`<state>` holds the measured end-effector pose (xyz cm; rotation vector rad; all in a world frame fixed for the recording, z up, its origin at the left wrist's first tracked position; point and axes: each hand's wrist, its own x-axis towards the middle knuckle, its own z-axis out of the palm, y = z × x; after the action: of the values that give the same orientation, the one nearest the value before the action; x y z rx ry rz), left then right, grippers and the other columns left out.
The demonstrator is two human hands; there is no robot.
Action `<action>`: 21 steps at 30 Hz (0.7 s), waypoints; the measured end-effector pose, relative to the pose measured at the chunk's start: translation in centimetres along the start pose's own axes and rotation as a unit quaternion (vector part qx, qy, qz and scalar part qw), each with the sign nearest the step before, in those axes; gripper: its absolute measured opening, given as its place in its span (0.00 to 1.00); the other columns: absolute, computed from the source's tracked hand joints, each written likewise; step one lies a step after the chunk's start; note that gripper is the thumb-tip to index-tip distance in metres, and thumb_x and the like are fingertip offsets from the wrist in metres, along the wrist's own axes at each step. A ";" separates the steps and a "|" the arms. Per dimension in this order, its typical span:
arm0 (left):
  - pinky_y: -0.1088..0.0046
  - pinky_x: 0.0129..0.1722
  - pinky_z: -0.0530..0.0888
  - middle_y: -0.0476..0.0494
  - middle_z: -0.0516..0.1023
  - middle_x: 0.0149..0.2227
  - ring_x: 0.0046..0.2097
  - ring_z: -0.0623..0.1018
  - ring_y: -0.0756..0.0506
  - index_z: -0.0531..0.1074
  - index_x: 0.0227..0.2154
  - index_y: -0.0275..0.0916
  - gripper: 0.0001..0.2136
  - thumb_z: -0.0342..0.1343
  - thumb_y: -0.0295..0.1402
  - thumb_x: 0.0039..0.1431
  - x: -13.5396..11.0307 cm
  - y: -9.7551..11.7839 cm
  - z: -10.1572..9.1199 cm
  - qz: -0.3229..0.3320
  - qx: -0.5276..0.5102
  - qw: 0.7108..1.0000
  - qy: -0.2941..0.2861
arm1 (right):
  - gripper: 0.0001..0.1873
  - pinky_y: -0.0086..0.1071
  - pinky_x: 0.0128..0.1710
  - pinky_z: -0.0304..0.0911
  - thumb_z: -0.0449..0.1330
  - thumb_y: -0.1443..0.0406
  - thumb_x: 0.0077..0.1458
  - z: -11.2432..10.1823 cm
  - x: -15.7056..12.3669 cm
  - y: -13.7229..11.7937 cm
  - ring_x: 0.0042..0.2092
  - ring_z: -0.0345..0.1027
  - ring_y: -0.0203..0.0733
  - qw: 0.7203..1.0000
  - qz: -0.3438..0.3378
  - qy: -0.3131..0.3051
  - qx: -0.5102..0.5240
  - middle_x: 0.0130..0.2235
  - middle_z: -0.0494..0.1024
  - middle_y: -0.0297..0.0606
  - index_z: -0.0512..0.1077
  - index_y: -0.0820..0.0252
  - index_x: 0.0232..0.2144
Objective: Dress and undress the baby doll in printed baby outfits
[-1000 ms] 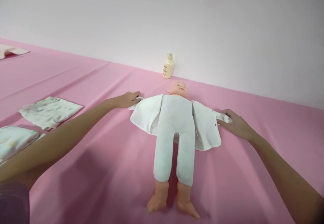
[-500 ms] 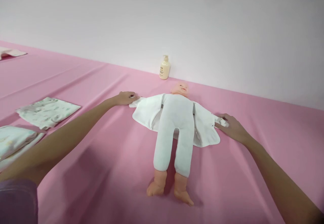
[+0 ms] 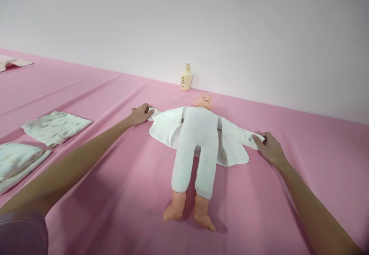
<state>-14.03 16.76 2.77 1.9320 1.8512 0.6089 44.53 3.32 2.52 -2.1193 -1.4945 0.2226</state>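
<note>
A baby doll (image 3: 198, 143) with a white cloth body lies on its back, its head toward the wall and its feet toward me. Beneath it a white baby shirt (image 3: 233, 141) is spread open, the front panels folded out to both sides. My left hand (image 3: 142, 114) is closed on the end of the left sleeve. On the other side my right hand (image 3: 269, 146) pinches the cuff of the right sleeve, which shows a small print. The doll's arms are not visible.
A pink sheet (image 3: 115, 193) with creases covers the surface. Behind the doll's head a cream pump bottle (image 3: 186, 78) stands by the white wall (image 3: 259, 47). To the left lie a folded printed cloth (image 3: 57, 128), another folded cloth (image 3: 20, 162) and a pink cloth (image 3: 14, 62).
My right hand has shifted slightly outward, and the right sleeve is drawn out flatter with more of its print showing. My left hand has moved a little to the left.
</note>
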 end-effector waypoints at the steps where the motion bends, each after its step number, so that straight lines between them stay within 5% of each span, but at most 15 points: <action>1: 0.52 0.65 0.64 0.44 0.86 0.44 0.51 0.82 0.37 0.71 0.47 0.43 0.18 0.50 0.51 0.67 0.1 0.0 0.4 0.000 0.004 1.000 0.012 | 0.27 0.42 0.38 0.68 0.59 0.41 0.60 0.0 0.1 0.4 0.37 0.74 0.50 1.000 0.026 -0.006 0.007 0.40 0.82 0.47 0.72 0.57 0.45; 5: 0.49 0.66 0.61 0.44 0.84 0.40 0.49 0.82 0.36 0.69 0.49 0.41 0.19 0.46 0.50 0.70 0.2 -0.4 1.5 0.003 0.028 0.998 0.050 | 0.29 0.45 0.44 0.69 0.63 0.42 0.56 -0.1 0.4 1.5 0.43 0.74 0.53 0.997 0.058 -0.002 0.042 0.45 0.81 0.47 0.69 0.55 0.49; 12: 0.49 0.66 0.59 0.40 0.85 0.46 0.52 0.82 0.35 0.69 0.47 0.43 0.17 0.45 0.50 0.72 -1.1 -1.8 1.8 0.005 0.031 0.994 0.109 | 0.23 0.59 0.60 0.64 0.59 0.47 0.58 0.3 -1.3 -0.5 0.54 0.71 0.62 0.992 -0.064 0.110 0.005 0.53 0.79 0.52 0.70 0.56 0.47; 15: 0.49 0.66 0.59 0.39 0.85 0.49 0.55 0.81 0.35 0.71 0.47 0.43 0.16 0.47 0.49 0.72 -2.2 -2.6 1.4 0.005 0.019 0.993 0.114 | 0.20 0.59 0.62 0.62 0.58 0.51 0.63 0.2 -2.8 -4.5 0.57 0.70 0.62 0.979 -0.152 0.137 -0.004 0.55 0.78 0.52 0.71 0.55 0.51; 21: 0.48 0.62 0.61 0.39 0.84 0.48 0.57 0.77 0.32 0.74 0.44 0.43 0.15 0.52 0.49 0.68 -3.5 -2.9 1.3 0.028 0.046 0.993 0.109 | 0.11 0.55 0.64 0.61 0.57 0.56 0.70 2.2 -5.0 -17.3 0.57 0.70 0.58 0.940 -0.339 0.036 0.024 0.52 0.80 0.45 0.72 0.52 0.48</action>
<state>-15.83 13.44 -0.05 2.0534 1.9917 0.7945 27.44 3.71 8.69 -1.4399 -2.0393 -0.0732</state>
